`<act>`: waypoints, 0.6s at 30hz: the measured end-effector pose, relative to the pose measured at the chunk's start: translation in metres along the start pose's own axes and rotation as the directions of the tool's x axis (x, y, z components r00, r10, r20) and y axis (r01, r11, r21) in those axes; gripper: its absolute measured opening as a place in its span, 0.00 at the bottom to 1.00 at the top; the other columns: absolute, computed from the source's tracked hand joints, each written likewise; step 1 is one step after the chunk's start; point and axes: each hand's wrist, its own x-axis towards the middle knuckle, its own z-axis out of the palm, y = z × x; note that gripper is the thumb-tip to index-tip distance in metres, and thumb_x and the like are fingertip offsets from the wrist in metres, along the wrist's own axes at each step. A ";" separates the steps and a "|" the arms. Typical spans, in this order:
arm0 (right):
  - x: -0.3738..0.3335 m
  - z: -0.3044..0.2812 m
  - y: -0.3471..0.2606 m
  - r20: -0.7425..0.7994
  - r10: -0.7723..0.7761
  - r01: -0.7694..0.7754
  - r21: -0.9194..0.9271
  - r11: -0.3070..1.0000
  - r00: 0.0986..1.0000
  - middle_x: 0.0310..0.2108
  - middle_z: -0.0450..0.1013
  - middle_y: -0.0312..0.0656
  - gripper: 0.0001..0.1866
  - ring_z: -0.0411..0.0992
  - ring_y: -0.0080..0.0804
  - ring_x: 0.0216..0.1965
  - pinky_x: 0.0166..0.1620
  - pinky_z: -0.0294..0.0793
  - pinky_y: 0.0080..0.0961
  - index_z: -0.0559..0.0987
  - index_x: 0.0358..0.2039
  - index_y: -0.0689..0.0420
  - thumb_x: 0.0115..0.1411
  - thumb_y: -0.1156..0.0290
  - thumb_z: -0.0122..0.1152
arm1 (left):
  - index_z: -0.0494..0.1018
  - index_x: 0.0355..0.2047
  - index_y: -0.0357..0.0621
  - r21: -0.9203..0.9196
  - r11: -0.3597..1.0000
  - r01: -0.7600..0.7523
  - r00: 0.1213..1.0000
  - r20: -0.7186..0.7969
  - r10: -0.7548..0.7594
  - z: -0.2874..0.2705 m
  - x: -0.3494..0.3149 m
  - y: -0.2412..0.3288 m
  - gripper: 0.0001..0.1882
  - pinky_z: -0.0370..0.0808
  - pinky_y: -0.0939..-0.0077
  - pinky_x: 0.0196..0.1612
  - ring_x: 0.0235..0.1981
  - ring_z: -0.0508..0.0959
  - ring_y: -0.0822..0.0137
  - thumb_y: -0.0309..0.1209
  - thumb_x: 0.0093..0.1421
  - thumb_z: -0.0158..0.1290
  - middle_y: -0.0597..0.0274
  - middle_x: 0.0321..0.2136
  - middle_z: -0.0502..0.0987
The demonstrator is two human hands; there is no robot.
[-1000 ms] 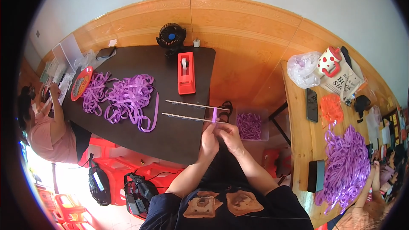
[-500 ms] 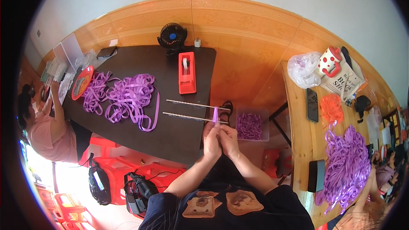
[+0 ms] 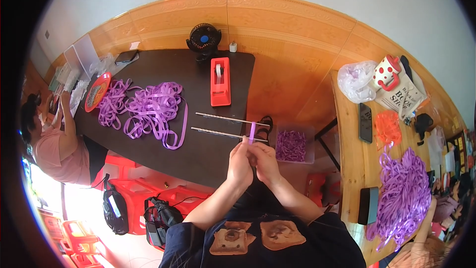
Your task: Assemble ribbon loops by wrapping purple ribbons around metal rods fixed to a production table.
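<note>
1. Far left: person in pink [image 3: 64,144], near tilted red plate [image 3: 106,77].
2. On dark table [image 3: 198,156]: loose purple ribbon heaps [image 3: 153,109], black fan [image 3: 204,39], red tape dispenser [image 3: 220,89] just beyond two metal rods [image 3: 223,118].
3. Centre: purple strip [image 3: 252,132] across both rods, near right ends; left hand [image 3: 240,166] and right hand [image 3: 267,164] together, fingertips pinched on strip's lower end.
4. Right: floor box [image 3: 310,150] of purple pieces; wooden table [image 3: 349,178] with phone [image 3: 365,122], ribbon pile [image 3: 402,193].
5. Edges: red stools [image 3: 136,206] crowding dark table's near side; rods past its right edge; floor gap between tables, partly box-filled.
</note>
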 end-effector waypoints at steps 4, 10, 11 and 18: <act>-0.003 0.008 -0.009 -0.035 -0.021 0.018 -0.088 0.996 0.999 0.20 0.72 0.31 0.08 0.62 0.12 0.18 0.20 0.55 0.11 0.80 0.29 0.59 0.62 0.71 0.56 | 0.70 0.34 0.44 -0.064 0.985 0.159 0.983 0.107 -0.152 -0.012 0.009 0.010 0.16 0.62 0.77 0.32 0.28 0.66 0.73 0.43 0.68 0.41 0.67 0.26 0.68; -0.015 0.002 -0.024 -0.061 -0.138 0.123 -0.205 0.971 0.989 0.20 0.72 0.33 0.07 0.62 0.13 0.17 0.19 0.54 0.11 0.80 0.31 0.60 0.60 0.73 0.56 | 0.65 0.49 0.33 -0.032 0.953 0.301 0.932 0.223 -0.287 -0.008 0.006 0.033 0.31 0.62 0.70 0.48 0.43 0.68 0.64 0.52 0.67 0.34 0.57 0.42 0.70; -0.016 -0.001 -0.029 -0.123 -0.230 0.193 -0.254 0.948 0.965 0.20 0.72 0.34 0.06 0.62 0.13 0.17 0.20 0.54 0.10 0.81 0.31 0.60 0.60 0.74 0.56 | 0.62 0.53 0.31 -0.051 0.938 0.343 0.926 0.185 -0.329 -0.005 0.004 0.037 0.34 0.60 0.67 0.53 0.49 0.67 0.61 0.54 0.67 0.33 0.53 0.48 0.69; 0.032 0.015 -0.093 0.082 -0.411 0.388 -0.535 0.751 0.908 0.29 0.74 0.33 0.08 0.68 0.15 0.30 0.33 0.64 0.13 0.80 0.36 0.61 0.60 0.70 0.60 | 0.49 0.62 0.27 -0.115 0.900 0.421 0.871 0.328 -0.366 -0.016 0.003 0.045 0.42 0.52 0.60 0.62 0.61 0.59 0.49 0.57 0.66 0.35 0.43 0.59 0.58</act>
